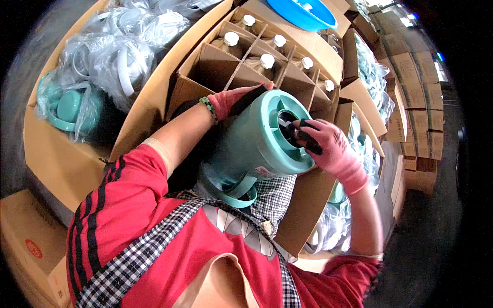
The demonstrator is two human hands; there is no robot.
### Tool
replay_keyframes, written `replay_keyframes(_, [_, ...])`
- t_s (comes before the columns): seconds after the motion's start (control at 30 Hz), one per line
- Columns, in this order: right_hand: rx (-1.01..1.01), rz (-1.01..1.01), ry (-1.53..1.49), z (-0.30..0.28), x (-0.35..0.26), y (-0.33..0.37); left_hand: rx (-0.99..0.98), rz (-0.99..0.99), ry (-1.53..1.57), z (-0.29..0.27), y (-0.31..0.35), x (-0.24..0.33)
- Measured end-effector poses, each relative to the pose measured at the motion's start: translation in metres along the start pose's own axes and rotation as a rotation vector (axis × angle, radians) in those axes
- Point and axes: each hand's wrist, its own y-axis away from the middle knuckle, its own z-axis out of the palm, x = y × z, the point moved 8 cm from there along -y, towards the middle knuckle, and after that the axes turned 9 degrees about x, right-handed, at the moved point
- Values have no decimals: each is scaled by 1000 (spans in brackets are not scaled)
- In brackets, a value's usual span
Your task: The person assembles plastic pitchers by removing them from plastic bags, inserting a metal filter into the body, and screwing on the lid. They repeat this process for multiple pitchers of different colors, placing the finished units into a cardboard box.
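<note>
A teal vacuum jug [239, 138] lies tilted against my lap, its ribbed round base turned up to the right and its looped handle [241, 195] toward my body. My left hand [233, 101], in a pink glove with dark fingertips, holds the jug from its far side; its fingers are partly hidden behind it. At the dark round opening in the base, my gloved right hand [334, 151] has its fingers bent and pressed together. A black part [287, 126] shows in that opening, and what the fingertips pinch is hidden.
Ahead stands a divided carton [205, 72] with several white-capped containers [266, 61] in its compartments. A blue basin [308, 15] rests beyond it. Plastic-wrapped jugs [123, 66] fill a large box at left. More open boxes [354, 95] and stacked cartons [411, 97] stand at right.
</note>
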Motion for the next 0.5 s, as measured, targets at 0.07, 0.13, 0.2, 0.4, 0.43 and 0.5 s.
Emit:
replay_keyframes(0.07, [-294,161,13,7,2,-19,-52,-7,-6,3,0,-2])
replay_keyframes(0.13, [-265,264,65,19,10,-24,-74,57,-84,6,-2,0])
replay_keyframes(0.2, [-201,681,-33,30,29,-23,-53,209,-240,12,2,10])
replay_keyframes(0.4, [-318,277,-33,22,8,-41,-168,245,-348,18,17,17])
replay_keyframes(0.43, [-308,-195,199,16,-20,-45,-152,269,-386,29,27,15])
replay_keyframes(0.5, [-392,-747,461,24,-44,-28,-108,17,13,15,17,6])
